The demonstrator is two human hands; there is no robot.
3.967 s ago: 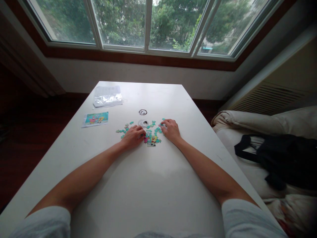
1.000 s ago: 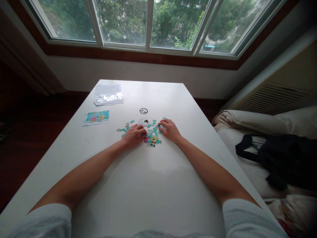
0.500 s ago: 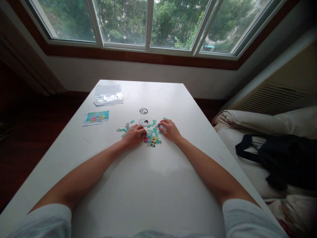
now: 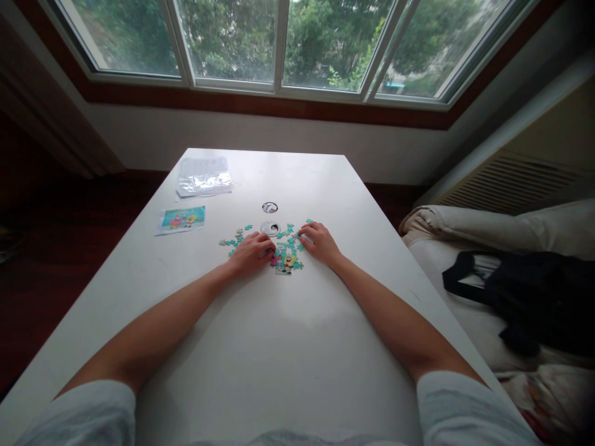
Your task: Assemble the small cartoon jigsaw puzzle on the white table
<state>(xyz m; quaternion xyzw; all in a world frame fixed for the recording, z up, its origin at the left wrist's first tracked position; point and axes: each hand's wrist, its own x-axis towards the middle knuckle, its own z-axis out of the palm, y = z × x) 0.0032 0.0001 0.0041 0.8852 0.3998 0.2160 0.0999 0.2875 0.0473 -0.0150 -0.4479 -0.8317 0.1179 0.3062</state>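
A small cluster of teal jigsaw pieces (image 4: 286,248) lies in the middle of the white table (image 4: 288,347), with a joined patch showing yellow and pink cartoon figures (image 4: 284,263) at its near edge. My left hand (image 4: 251,253) rests curled on the table at the cluster's left, fingertips pinched against the pink part. My right hand (image 4: 320,243) lies at the cluster's right, fingers bent down onto the teal pieces. What either hand pinches is too small to make out. Loose teal pieces (image 4: 232,240) lie left of my left hand.
A picture card (image 4: 181,219) and a clear plastic bag (image 4: 203,178) lie at the table's far left. Two round cable caps (image 4: 269,218) sit just beyond the pieces. A couch with a black bag (image 4: 525,297) stands at the right. Windows run along the far wall.
Almost nothing has moved. Both hands stay at the cluster; my right hand has edged a little toward the middle since four seconds ago.
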